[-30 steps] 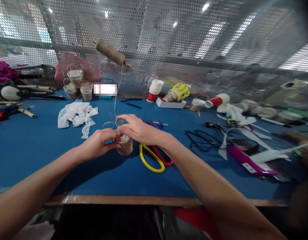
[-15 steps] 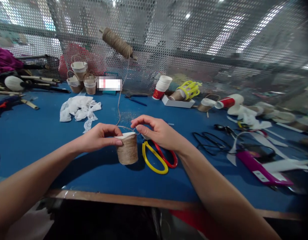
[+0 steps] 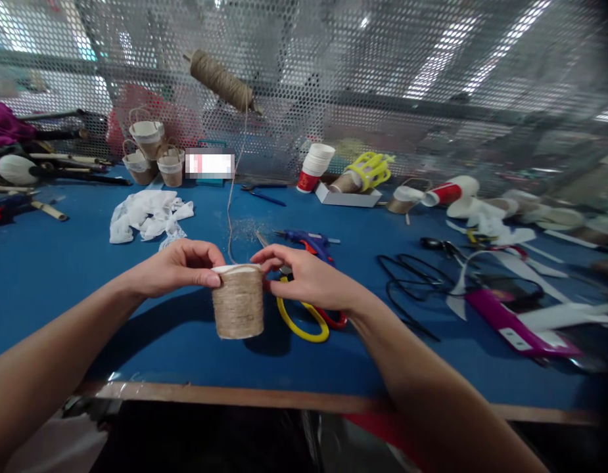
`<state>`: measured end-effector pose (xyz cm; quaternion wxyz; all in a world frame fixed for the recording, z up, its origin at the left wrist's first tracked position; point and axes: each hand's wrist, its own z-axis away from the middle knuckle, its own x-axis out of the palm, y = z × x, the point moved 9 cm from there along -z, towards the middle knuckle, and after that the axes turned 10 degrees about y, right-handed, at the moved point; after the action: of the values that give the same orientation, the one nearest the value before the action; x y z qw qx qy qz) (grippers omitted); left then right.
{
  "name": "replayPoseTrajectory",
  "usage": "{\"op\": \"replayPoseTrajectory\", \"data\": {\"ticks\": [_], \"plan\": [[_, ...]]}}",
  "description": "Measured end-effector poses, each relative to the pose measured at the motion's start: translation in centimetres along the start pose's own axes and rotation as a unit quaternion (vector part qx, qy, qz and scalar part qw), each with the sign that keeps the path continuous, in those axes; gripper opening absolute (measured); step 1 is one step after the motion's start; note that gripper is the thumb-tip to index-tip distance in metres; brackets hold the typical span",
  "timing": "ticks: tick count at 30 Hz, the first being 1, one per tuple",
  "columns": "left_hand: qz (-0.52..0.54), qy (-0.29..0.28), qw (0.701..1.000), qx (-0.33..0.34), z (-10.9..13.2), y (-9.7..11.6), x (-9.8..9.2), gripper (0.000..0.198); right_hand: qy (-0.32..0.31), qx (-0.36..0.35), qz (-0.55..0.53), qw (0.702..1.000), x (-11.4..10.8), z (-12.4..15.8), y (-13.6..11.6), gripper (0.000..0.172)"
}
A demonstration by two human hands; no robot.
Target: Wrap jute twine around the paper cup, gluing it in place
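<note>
A paper cup wrapped in brown twine [image 3: 238,301] is held upright just above the blue table [image 3: 62,282], near its front edge. My left hand [image 3: 178,266] pinches its white rim from the left. My right hand [image 3: 304,276] is closed at the rim's right side, its fingertips on the twine there. A strand of twine [image 3: 231,197] runs up from the cup to a twine spool [image 3: 219,82] hung on the mesh wall.
Yellow and red scissors [image 3: 304,322] lie right of the cup, a blue glue gun [image 3: 308,240] behind them. White lace [image 3: 146,217], finished twine cups [image 3: 150,157], stacked paper cups [image 3: 316,164], black scissors [image 3: 407,276] and a purple tool [image 3: 511,318] lie around.
Both hands drew the cup nearer and turned it upright. The right hand came off the top and closed at the rim's right side. The glue gun behind came into view.
</note>
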<state>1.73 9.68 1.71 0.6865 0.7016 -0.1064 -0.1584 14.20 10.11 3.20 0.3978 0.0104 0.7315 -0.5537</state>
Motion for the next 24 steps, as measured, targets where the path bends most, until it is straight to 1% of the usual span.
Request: {"op": "replayPoseTrajectory", "data": {"ticks": [3, 4, 6, 7, 9, 11, 14, 21, 24], "plan": [[-0.003, -0.005, 1.0, 0.0, 0.0, -0.2, -0.3, 0.014, 0.016, 0.011, -0.03, 0.999, -0.5, -0.1, 0.3, 0.013], [-0.004, -0.006, 1.0, 0.001, -0.1, -0.2, -0.3, 0.012, 0.012, 0.009, -0.041, 0.999, -0.6, -0.1, 0.3, 0.009], [-0.007, -0.005, 1.0, 0.002, -0.2, -0.2, -0.4, 0.01, 0.0, -0.004, -0.044, 0.999, -0.8, 0.1, 0.0, 0.006], [-0.01, -0.005, 1.0, 0.001, -0.2, -0.2, -0.4, 0.009, 0.001, -0.01, -0.037, 0.999, -1.0, 0.2, -0.2, 0.007], [-0.015, -0.009, 1.0, -0.001, -0.3, -0.1, -0.3, 0.008, 0.022, -0.014, -0.025, 0.999, -1.4, 0.2, -0.5, 0.013], [-0.02, -0.013, 1.0, 0.0, -0.3, -0.1, -0.2, 0.007, 0.04, -0.005, -0.037, 0.999, -1.6, 0.3, -0.6, 0.019], [-0.027, -0.012, 1.0, 0.001, -0.4, -0.1, -0.2, 0.007, 0.047, 0.0, -0.052, 0.998, -1.5, 0.5, -0.6, 0.022], [-0.033, -0.003, 0.999, 0.007, -0.7, -0.5, -0.9, 0.011, 0.027, -0.046, -0.02, 0.998, -1.4, 0.7, -1.5, 0.023], [-0.018, -0.002, 1.0, 0.006, -0.7, -0.5, -0.9, 0.013, 0.016, -0.053, -0.016, 0.998, -1.3, 0.8, -1.6, 0.023]]}}
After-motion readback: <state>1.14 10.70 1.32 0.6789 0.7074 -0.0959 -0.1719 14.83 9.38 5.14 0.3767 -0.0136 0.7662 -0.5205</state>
